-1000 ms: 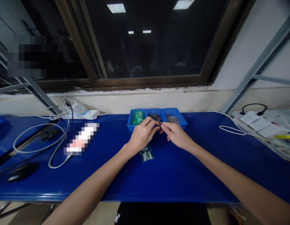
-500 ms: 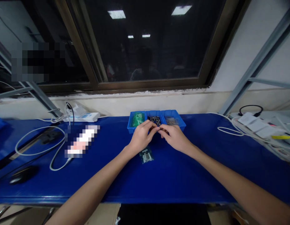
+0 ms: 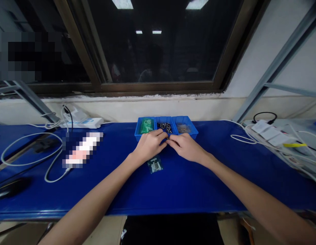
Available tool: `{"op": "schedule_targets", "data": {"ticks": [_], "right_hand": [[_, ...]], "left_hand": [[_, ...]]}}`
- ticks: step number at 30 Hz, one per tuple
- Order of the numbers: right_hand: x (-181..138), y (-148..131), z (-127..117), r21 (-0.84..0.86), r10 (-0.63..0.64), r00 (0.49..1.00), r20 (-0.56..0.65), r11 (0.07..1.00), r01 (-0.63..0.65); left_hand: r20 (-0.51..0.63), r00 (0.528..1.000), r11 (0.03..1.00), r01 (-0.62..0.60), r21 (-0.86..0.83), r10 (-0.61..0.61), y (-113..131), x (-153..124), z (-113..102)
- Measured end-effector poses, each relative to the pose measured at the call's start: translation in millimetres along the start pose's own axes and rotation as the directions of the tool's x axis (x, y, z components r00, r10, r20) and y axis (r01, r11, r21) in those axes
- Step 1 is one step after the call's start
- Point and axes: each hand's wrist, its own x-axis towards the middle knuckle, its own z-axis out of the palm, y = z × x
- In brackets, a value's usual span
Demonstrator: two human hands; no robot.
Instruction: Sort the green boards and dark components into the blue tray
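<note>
Nearest me: my lap in dark cloth (image 3: 170, 229), under the front edge of the blue table (image 3: 188, 194). A little further in, a small clear bag (image 3: 155, 165) lies flat on the tabletop, pale and metallic-looking slim pieces inside; whether it is sealed, I cannot tell.

Just beyond the bag, my left hand (image 3: 149, 145) and my right hand (image 3: 189, 147) meet tip to tip. Thumb and forefinger of each are pinched in, apparently on one small piece (image 3: 168, 138) between them, just in front of the middle bin. Too small to say what it is.

Progress, as judged: the piece is in hand and being worked at the fingertips. Whether it is one part or two, joined or apart, does not show. No count of done against left is possible from here.

Behind the hands, three blue bins side by side, all stocked: left bin (image 3: 136, 131) with green packets (image 3: 147, 124), middle bin with loose black and silvery pieces (image 3: 166, 127), right bin (image 3: 195, 131) with clear packets (image 3: 184, 128). Plenty of loose stock left, then.

Farther off: power strip (image 3: 94, 123) to the left by the wall, dark window (image 3: 160, 64) behind everything
</note>
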Motion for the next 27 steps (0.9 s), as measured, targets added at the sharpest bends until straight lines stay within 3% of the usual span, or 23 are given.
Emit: {"op": "schedule_targets", "data": {"ticks": [6,9,18,27], "right_hand": [[-2,0,1,0.010,0.012,0.993,-0.116,1.000,-0.010],[-1,5,2,0.049,-0.035,0.985,-0.172,0.998,0.044],[2,10,4,0.132,-0.047,0.992,-0.115,0.989,0.062],[5,2,-2,0.194,-0.022,0.983,-0.182,0.979,0.058]], "left_hand": [[0.045,0.999,0.999,-0.007,0.033,0.006,0,0,0],[0.066,0.998,1.000,0.008,0.029,-0.010,-1,0,2],[0.094,0.993,0.986,0.077,-0.146,-0.064,1,0,3],[0.084,0.989,0.979,0.136,-0.149,-0.124,4,3,-1]]}}
